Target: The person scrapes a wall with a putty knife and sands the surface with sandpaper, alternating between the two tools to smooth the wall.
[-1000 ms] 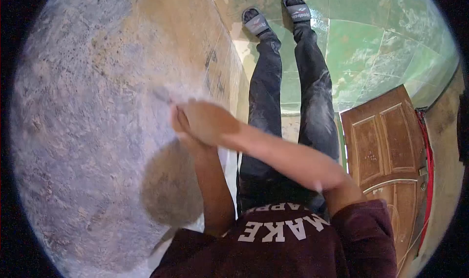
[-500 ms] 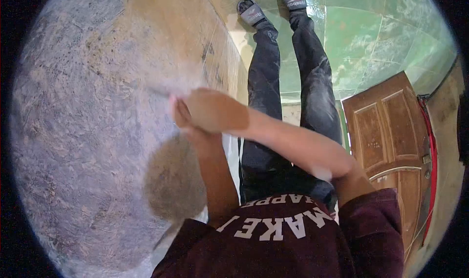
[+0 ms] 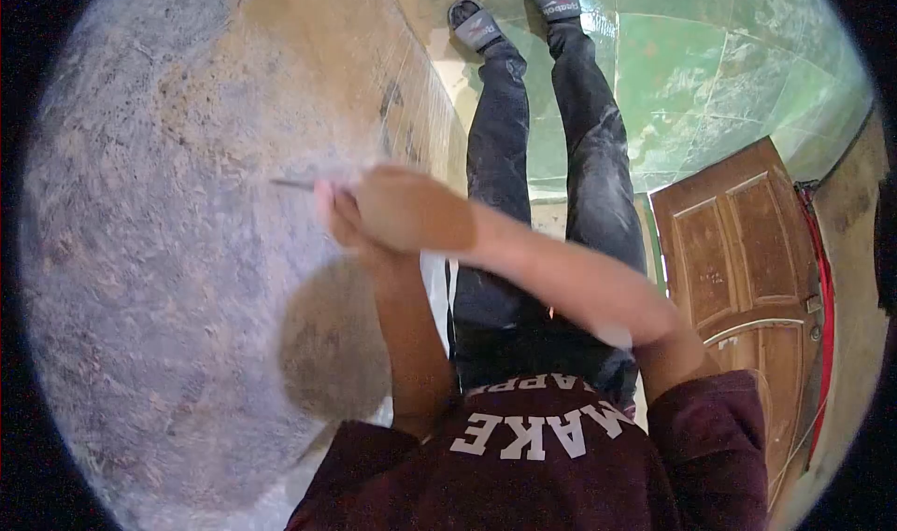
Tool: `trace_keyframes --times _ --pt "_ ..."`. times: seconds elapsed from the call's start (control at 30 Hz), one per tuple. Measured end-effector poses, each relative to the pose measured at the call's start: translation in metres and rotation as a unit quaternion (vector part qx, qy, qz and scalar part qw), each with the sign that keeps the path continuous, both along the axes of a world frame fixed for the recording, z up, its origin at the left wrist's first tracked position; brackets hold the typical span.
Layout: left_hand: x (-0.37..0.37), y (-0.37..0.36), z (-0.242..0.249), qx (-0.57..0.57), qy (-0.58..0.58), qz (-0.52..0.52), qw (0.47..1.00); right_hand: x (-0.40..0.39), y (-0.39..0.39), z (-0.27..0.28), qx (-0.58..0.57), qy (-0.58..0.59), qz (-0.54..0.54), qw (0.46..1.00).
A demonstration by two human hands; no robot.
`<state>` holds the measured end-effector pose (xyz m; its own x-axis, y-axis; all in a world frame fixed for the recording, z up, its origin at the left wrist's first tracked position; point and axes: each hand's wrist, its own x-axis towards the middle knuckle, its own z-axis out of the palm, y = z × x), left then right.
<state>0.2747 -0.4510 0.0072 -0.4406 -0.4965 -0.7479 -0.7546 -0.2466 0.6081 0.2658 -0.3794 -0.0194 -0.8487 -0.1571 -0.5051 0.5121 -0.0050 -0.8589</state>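
Observation:
Both of my hands are together against the rough, blotchy wall (image 3: 168, 279) on the left. My left hand (image 3: 342, 221) is closed around the base of a thin dark tool (image 3: 293, 184), whose narrow end points left at the wall. Blurred by motion, my right hand (image 3: 406, 206) reaches across and is wrapped over the same grip, overlapping my left hand. The tool's handle is hidden by the fingers. A pale haze shows beside the hands near the wall.
My legs (image 3: 500, 139) and sandalled feet (image 3: 475, 28) are on the green tiled floor (image 3: 668, 73). A brown panelled door (image 3: 733, 241) is at the right, with a red strip (image 3: 826, 344) beside it. A round shadow (image 3: 332, 339) falls below my hands.
My joined hands have shifted slightly, and the tool's thin end shows more clearly. My legs appear a little farther left. The grip looks the same.

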Motion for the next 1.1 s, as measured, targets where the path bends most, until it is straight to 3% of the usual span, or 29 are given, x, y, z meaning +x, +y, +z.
trace_keyframes --times 0.03,0.1,0.17,0.23,0.27,0.37,0.43,0.47,0.53,0.57,0.6,0.67,0.73,0.77,0.83,0.9,0.93,1.0,1.03,1.1 --pt "-0.004 0.008 -0.006 -0.032 -0.004 -0.004 0.999 0.004 0.000 -0.007 0.002 -0.006 -0.004 1.000" --pt "0.003 0.011 -0.002 -0.026 0.009 -0.033 0.999 0.005 0.009 -0.024 -0.011 0.115 -0.076 0.990" --pt "0.015 0.004 0.008 0.017 0.008 -0.091 0.996 0.012 0.013 -0.009 0.022 0.167 -0.026 0.985" --pt "0.024 -0.008 0.014 0.045 -0.007 -0.052 0.998 0.006 0.020 0.022 -0.022 -0.066 0.110 0.992" --pt "0.031 -0.018 0.017 0.064 -0.013 -0.028 0.997 0.010 0.020 0.032 -0.023 -0.065 0.109 0.992" --pt "0.049 -0.049 0.018 0.145 0.005 0.002 0.989 0.017 0.016 0.038 -0.161 -0.243 0.073 0.954" --pt "0.054 -0.068 0.000 0.277 0.059 -0.022 0.959 0.021 0.000 0.030 -0.034 -0.113 -0.042 0.992" --pt "0.051 -0.073 -0.012 0.327 0.076 -0.037 0.941 0.021 -0.019 0.022 -0.035 -0.119 -0.039 0.992" --pt "0.027 -0.056 -0.028 0.212 0.001 -0.002 0.977 0.018 -0.057 -0.006 0.126 -0.097 -0.155 0.975" --pt "0.016 -0.047 -0.035 0.097 -0.072 0.027 0.992 0.025 -0.050 -0.020 0.130 -0.100 -0.155 0.974" --pt "0.014 -0.042 -0.035 0.053 -0.079 0.031 0.995 0.034 -0.033 -0.034 0.050 -0.009 -0.050 0.997" --pt "0.023 -0.028 -0.012 0.073 -0.076 0.014 0.994 0.036 -0.020 -0.035 -0.027 0.088 0.058 0.994" --pt "0.020 -0.019 -0.009 0.090 -0.073 -0.004 0.993 0.032 -0.019 -0.010 -0.017 -0.074 0.024 0.997" --pt "0.018 -0.014 -0.013 0.049 -0.065 -0.001 0.997 0.037 -0.024 -0.021 -0.014 -0.069 0.027 0.997" --pt "0.013 -0.004 -0.013 0.001 -0.068 0.007 0.998 0.039 -0.022 -0.030 -0.150 -0.156 0.002 0.976" --pt "-0.002 0.007 -0.024 -0.011 -0.155 0.027 0.988 0.012 0.003 -0.018 -0.261 -0.311 0.030 0.913" --pt "0.004 -0.001 -0.026 -0.005 -0.150 0.030 0.988 0.021 -0.004 -0.019 -0.249 -0.279 0.009 0.927" --pt "0.037 -0.045 -0.022 0.197 -0.032 0.013 0.980 0.033 -0.018 -0.021 -0.050 -0.041 0.011 0.998" --pt "0.035 -0.046 -0.015 0.290 0.019 0.002 0.957 0.031 -0.020 -0.022 -0.051 -0.045 0.008 0.998" --pt "0.020 -0.031 0.000 0.132 -0.078 0.021 0.988 0.026 -0.022 -0.025 -0.125 -0.159 0.082 0.976"
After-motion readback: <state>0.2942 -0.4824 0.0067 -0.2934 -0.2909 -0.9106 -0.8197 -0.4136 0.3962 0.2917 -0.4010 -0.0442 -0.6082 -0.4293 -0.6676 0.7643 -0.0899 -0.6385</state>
